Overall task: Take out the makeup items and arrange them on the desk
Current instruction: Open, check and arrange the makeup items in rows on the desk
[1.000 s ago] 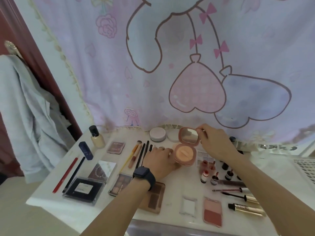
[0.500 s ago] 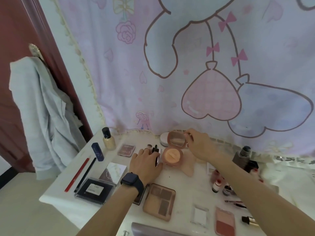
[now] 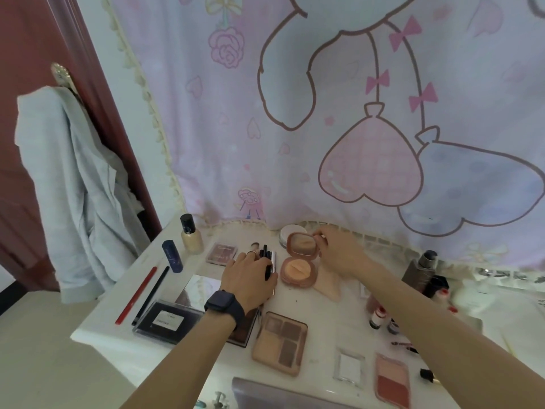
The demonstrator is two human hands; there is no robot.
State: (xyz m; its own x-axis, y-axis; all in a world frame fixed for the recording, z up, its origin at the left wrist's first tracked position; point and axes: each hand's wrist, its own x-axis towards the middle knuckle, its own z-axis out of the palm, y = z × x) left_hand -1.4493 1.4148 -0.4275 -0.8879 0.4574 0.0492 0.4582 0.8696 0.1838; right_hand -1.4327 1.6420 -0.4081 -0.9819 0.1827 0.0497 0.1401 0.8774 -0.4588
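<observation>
An open pink powder compact (image 3: 298, 271) stands on the white desk (image 3: 318, 308), its mirrored lid (image 3: 301, 245) upright. My right hand (image 3: 342, 255) pinches the lid's right rim. My left hand (image 3: 249, 276), with a dark watch on the wrist, rests on a row of brushes and black pencils (image 3: 265, 252) just left of the compact. Laid out around them are a foundation bottle (image 3: 191, 236), a blue tube (image 3: 172, 256), a red pencil (image 3: 137, 295), a black palette (image 3: 168, 320), a brown eyeshadow palette (image 3: 280, 342) and a blush palette (image 3: 392, 379).
A white jar (image 3: 287, 231) sits behind the compact against the pink curtain (image 3: 324, 128). A dark bottle (image 3: 421, 273) and small dropper bottles (image 3: 377, 317) stand at the right. A grey garment (image 3: 67, 187) hangs on the door at the left. A beige puff (image 3: 328, 286) lies beside the compact.
My left hand has left the compact's base and moved left onto the brushes and pencils. My right hand stays on the lid. The camera has shifted, so the desk sits lower in view.
</observation>
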